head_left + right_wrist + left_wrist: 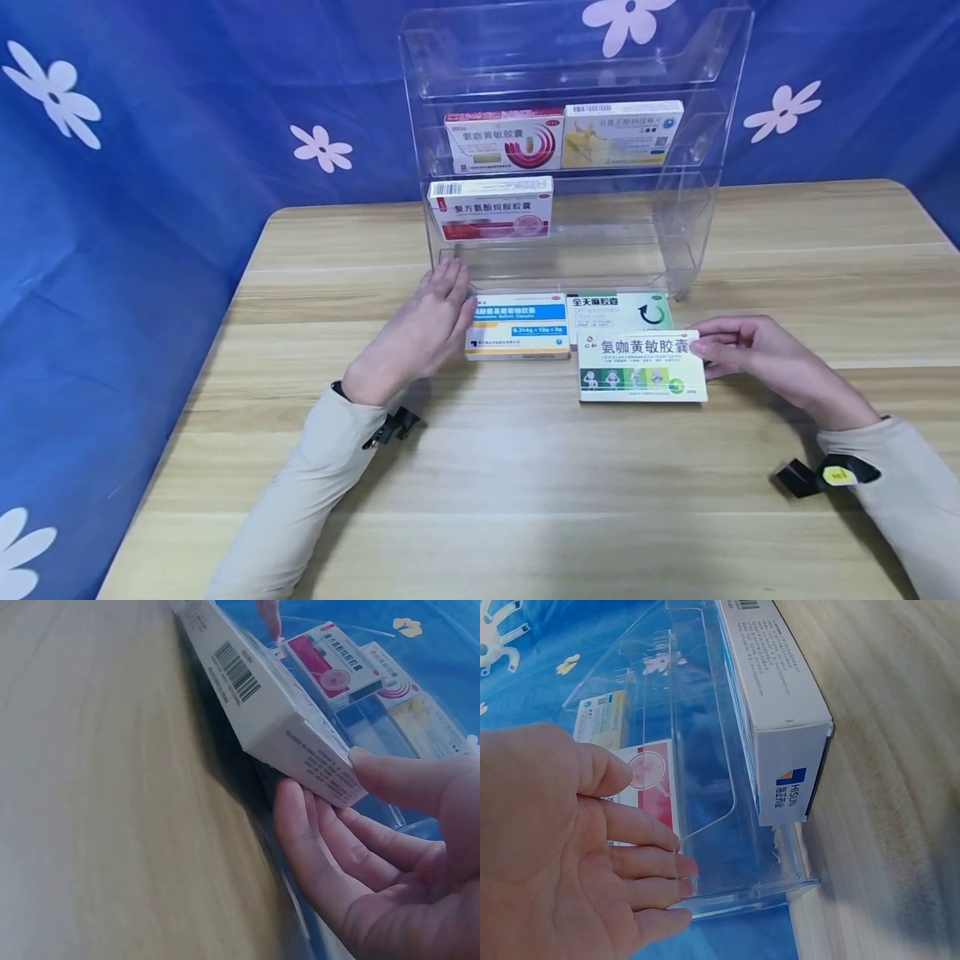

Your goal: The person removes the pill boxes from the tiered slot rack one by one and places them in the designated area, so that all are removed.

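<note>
My right hand (780, 362) pinches the right end of a white and green medicine box (637, 379), thumb on top and fingers beneath. In the right wrist view this box (255, 690) is tilted above the wood surface. It partly covers a green-topped medicine box (615, 312). A blue and white medicine box (517, 333) lies to the left of these. My left hand (416, 333) is beside that box, near the lower left corner of a clear display rack (607, 258). Its fingers extend with nothing between them; whether they touch the rack, I cannot tell.
On the rack's middle tier sits a red and white box (491, 212), at the left. Above it stand another red and white box (504, 142) and a yellow and white box (622, 137). A wooden table (510, 492) carries everything; a blue flowered cloth (187, 125) hangs behind.
</note>
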`<state>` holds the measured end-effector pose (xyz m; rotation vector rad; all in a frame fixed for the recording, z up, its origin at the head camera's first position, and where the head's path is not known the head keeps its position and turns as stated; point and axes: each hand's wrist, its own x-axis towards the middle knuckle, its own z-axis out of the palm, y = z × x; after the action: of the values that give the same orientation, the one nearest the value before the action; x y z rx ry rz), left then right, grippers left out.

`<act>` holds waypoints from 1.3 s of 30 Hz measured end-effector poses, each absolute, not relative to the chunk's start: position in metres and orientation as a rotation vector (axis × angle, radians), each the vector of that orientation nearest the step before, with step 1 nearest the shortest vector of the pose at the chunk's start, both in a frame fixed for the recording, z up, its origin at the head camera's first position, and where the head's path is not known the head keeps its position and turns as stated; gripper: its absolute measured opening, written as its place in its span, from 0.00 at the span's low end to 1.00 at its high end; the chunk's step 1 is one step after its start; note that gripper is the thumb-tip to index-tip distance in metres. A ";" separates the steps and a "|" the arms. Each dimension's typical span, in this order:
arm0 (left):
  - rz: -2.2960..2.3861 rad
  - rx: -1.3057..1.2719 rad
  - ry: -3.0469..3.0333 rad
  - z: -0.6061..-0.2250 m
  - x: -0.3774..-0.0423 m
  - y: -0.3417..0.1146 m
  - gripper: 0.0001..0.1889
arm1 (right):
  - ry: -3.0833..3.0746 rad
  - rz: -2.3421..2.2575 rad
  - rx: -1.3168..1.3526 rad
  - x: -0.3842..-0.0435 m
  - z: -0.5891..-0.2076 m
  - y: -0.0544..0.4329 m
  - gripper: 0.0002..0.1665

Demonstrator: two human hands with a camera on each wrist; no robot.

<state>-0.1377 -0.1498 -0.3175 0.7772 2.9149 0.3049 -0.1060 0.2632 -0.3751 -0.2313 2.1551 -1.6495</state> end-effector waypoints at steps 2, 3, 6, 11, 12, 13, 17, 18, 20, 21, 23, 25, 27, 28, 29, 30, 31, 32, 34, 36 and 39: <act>0.308 0.785 2.915 -0.317 -0.137 -0.150 0.30 | 2.142 -1.643 -0.224 -0.106 -0.376 0.263 0.21; 0.314 0.790 2.915 -0.316 -0.137 -0.150 0.30 | 2.140 -1.638 -0.219 -0.106 -0.376 0.263 0.20; 0.320 0.801 2.912 -0.315 -0.137 -0.150 0.30 | 2.131 -1.627 -0.196 -0.104 -0.375 0.264 0.18; 0.306 0.793 2.915 -0.315 -0.137 -0.149 0.30 | 2.087 -1.587 -0.176 -0.103 -0.375 0.265 0.21; 0.306 0.790 2.913 -0.315 -0.137 -0.150 0.30 | 2.074 -1.576 -0.174 -0.104 -0.375 0.265 0.23; 0.306 0.790 2.913 -0.315 -0.137 -0.150 0.30 | 2.064 -1.564 -0.174 -0.104 -0.375 0.265 0.23; 0.313 0.784 2.914 -0.315 -0.137 -0.150 0.30 | 2.035 -1.536 -0.145 -0.106 -0.375 0.263 0.26; 0.314 0.781 2.912 -0.315 -0.137 -0.150 0.30 | 2.033 -1.534 -0.132 -0.106 -0.375 0.262 0.25; 0.313 0.776 2.911 -0.315 -0.137 -0.151 0.30 | 2.040 -1.534 -0.113 -0.107 -0.374 0.260 0.25; 0.314 0.773 2.909 -0.315 -0.137 -0.151 0.30 | 2.046 -1.539 -0.108 -0.107 -0.374 0.259 0.24; 0.315 0.772 2.908 -0.315 -0.137 -0.151 0.30 | 2.064 -1.554 -0.100 -0.106 -0.374 0.257 0.22; 0.316 0.775 2.907 -0.314 -0.137 -0.151 0.30 | 2.095 -1.560 -0.094 -0.106 -0.375 0.256 0.19; 0.318 0.777 2.908 -0.314 -0.137 -0.151 0.30 | 2.124 -1.563 -0.089 -0.105 -0.376 0.254 0.17; 0.317 0.779 2.909 -0.314 -0.137 -0.151 0.30 | 2.139 -1.559 -0.090 -0.105 -0.376 0.253 0.16; 0.320 0.778 2.909 -0.314 -0.137 -0.151 0.30 | 2.155 -1.553 -0.090 -0.105 -0.376 0.252 0.16; 0.320 0.779 2.909 -0.314 -0.137 -0.151 0.30 | 2.169 -1.546 -0.090 -0.105 -0.376 0.252 0.16; 0.319 0.780 2.908 -0.314 -0.137 -0.151 0.30 | 2.178 -1.536 -0.093 -0.105 -0.375 0.251 0.16; 0.318 0.780 2.905 -0.315 -0.137 -0.151 0.30 | 2.183 -1.529 -0.089 -0.104 -0.375 0.251 0.16; 0.316 0.783 2.904 -0.315 -0.137 -0.151 0.30 | 2.201 -1.508 -0.082 -0.104 -0.373 0.250 0.16; 0.314 0.786 2.905 -0.315 -0.137 -0.151 0.30 | 2.209 -1.491 -0.063 -0.104 -0.371 0.249 0.17; 0.321 0.784 2.905 -0.316 -0.137 -0.151 0.30 | 2.217 -1.464 -0.049 -0.104 -0.368 0.248 0.18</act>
<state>-0.1371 -0.1515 -0.3156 0.7842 2.9053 0.3207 -0.1037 0.2478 -0.3678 -0.0491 2.2167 -1.4641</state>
